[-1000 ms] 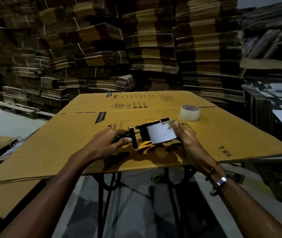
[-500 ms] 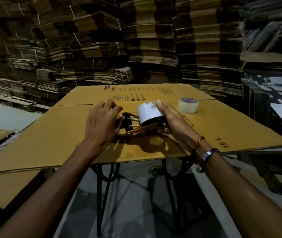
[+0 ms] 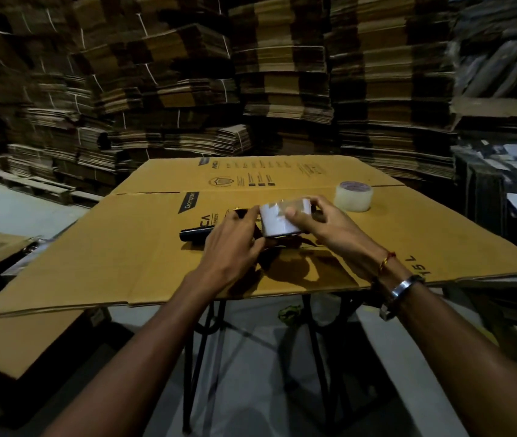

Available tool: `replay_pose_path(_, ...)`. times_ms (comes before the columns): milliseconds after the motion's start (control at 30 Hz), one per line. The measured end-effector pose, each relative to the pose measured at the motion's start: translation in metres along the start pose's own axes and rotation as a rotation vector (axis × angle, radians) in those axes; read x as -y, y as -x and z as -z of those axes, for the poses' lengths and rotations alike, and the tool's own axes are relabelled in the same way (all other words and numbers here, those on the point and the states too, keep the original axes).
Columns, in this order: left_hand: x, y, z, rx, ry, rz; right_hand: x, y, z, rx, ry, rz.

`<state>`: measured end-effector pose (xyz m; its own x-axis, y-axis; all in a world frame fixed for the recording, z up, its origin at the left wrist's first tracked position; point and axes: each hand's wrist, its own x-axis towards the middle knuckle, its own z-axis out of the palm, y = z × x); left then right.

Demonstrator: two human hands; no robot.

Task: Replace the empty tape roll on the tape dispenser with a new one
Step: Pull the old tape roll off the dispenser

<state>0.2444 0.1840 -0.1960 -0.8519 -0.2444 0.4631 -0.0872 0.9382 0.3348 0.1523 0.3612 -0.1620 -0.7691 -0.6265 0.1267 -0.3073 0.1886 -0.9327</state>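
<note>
Head camera looked down on a flattened cardboard sheet (image 3: 131,257) serving as the worktop. Near its middle, the right hand (image 3: 320,230) curled round a white tape roll (image 3: 277,220), thumb on its face. The left hand (image 3: 235,244) gripped the tape dispenser (image 3: 195,233) just beside the roll, though its fingers were probably partly hidden. A clear tape roll (image 3: 353,196) stood toward the sheet's far right edge.

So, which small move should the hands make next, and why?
Probably lift the empty roll clear of the tape dispenser. The right hand already grips it, the left hand steadies the dispenser, and the new roll waits apart on the cardboard sheet.
</note>
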Motion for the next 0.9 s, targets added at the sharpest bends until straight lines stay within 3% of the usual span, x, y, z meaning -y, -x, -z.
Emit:
replay_pose_path(200, 0.013, 0.013, -0.002, 0.154, 0.049, -0.075, -0.026, 0.011, -0.011, 0.087, -0.027, 0.010)
replay_pose_path(333, 0.006, 0.027, 0.000, 0.269, 0.226, -0.036, -0.033, 0.015, -0.014, 0.112, 0.021, 0.040)
replay_pose_path(633, 0.011, 0.016, -0.017, 0.315, 0.287, 0.021, -0.035, 0.005, -0.008, 0.119, 0.162, 0.038)
replay_pose_path(900, 0.015, 0.003, -0.022, 0.270, 0.143, -0.010, -0.034, -0.012, -0.010, 0.171, 0.297, -0.027)
